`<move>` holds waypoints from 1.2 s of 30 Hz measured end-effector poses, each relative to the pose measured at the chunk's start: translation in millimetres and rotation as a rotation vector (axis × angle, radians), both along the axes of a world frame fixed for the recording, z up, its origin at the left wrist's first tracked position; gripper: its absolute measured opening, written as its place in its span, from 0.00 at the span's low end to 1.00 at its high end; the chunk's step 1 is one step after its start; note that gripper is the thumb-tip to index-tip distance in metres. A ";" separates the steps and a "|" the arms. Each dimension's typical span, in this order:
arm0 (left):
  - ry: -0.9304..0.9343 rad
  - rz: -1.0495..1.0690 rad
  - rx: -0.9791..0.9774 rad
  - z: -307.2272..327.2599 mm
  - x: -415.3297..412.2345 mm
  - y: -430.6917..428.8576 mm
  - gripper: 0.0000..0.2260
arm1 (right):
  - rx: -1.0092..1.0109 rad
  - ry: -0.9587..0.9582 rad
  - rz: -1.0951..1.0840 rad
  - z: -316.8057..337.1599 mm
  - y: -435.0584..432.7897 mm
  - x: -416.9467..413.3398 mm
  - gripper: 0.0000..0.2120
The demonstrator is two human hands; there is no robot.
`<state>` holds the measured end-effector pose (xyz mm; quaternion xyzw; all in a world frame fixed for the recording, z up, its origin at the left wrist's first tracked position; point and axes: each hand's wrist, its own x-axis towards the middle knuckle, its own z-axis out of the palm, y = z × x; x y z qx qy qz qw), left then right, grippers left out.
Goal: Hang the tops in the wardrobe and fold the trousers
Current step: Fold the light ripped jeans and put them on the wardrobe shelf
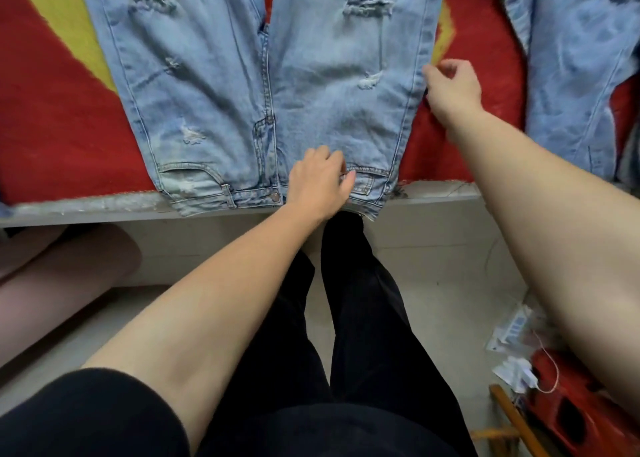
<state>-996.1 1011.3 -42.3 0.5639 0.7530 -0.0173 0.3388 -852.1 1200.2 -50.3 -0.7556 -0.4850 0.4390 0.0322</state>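
On red cover (62, 127): 2 jeans (214, 85) (571, 75) | left hand (317, 179) fingers (332, 160) pinch waistband (207, 200) | right hand (453, 85) fingers (431, 73) curled, grip unclear

Light-blue ripped jeans (242, 85); red-yellow blanket (59, 120).

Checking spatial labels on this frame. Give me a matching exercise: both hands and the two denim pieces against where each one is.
Things:
1. left hand
2. right hand
3. ripped jeans
4. second denim garment

Places:
A. at the ripped jeans' outer side seam
B. spread flat on the red blanket, waistband at the near edge
C. on the ripped jeans' waistband, near the middle
D. far right of the blanket, apart from the ripped jeans

Pairs: 1-C, 2-A, 3-B, 4-D
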 end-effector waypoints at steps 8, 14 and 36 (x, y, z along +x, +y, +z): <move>0.107 0.090 -0.115 -15.4 76.8 55.7 0.22 | -0.141 0.128 -0.038 -12.5 34.8 2.1 0.10; -0.155 0.373 -0.245 5.3 53.8 53.2 0.07 | -0.100 0.170 -0.049 2.4 37.8 -8.2 0.10; -0.544 1.151 -0.209 21.0 -241.4 -111.8 0.06 | 0.201 0.258 0.455 36.3 -59.5 -363.5 0.10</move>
